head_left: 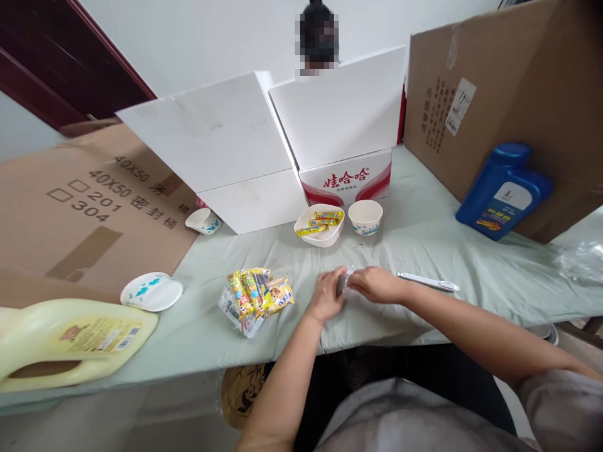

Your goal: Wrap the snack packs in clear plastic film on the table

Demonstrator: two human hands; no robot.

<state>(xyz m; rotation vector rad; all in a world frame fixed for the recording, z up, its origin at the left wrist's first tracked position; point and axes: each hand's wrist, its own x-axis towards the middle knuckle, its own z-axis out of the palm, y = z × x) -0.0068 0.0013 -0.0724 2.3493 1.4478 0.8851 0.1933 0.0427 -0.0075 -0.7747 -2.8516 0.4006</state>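
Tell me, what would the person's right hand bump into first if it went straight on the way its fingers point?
Probably what looks like clear plastic, at the fingertips of the right hand; just past it, the left hand. Exact depth between them is hard to judge.

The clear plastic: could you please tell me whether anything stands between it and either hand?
Nothing visible does: the left hand and right hand meet at the clear plastic. The slim white tool lies off to the right, out of the way.
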